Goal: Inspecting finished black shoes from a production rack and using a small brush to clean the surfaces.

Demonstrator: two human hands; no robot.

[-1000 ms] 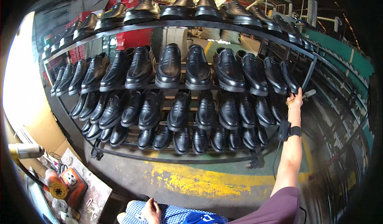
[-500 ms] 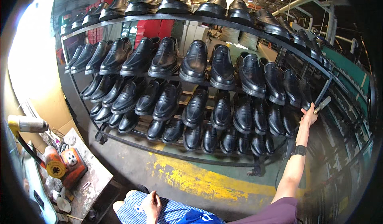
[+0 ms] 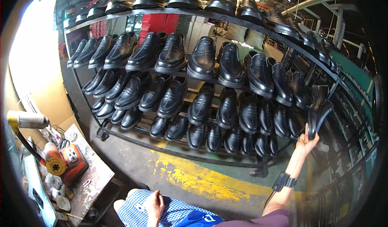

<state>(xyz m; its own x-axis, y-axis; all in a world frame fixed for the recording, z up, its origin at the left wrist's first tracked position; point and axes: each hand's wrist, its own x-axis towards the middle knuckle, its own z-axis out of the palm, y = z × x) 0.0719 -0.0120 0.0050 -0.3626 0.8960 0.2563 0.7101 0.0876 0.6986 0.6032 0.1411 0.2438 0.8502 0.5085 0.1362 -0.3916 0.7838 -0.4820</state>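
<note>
At the right end of the rack, my right hand (image 3: 308, 142) is closed round the lower end of a black leather shoe (image 3: 316, 105). This shoe stands up from my fingers in front of the rack's right post; whether a second shoe is behind it I cannot tell. A dark band with a small box circles my right wrist. Over my lap, my left hand (image 3: 154, 204) is curled closed above a blue-and-white checked cloth (image 3: 135, 204); anything inside its fingers is hidden. Rows of black slip-on shoes (image 3: 201, 59) fill the rack, toes facing me.
The black metal rack (image 3: 182, 149) stands on small wheels across a worn yellow floor line (image 3: 182, 174). To my left is a stained worktable (image 3: 95, 186) with an orange-red power machine (image 3: 72, 164) on it. Another rack-like frame (image 3: 355, 146) blurs at the right.
My right hand has moved slightly down and turned, and a black shoe now shows upright in it. The view has shifted a little. My left hand stays in place.
</note>
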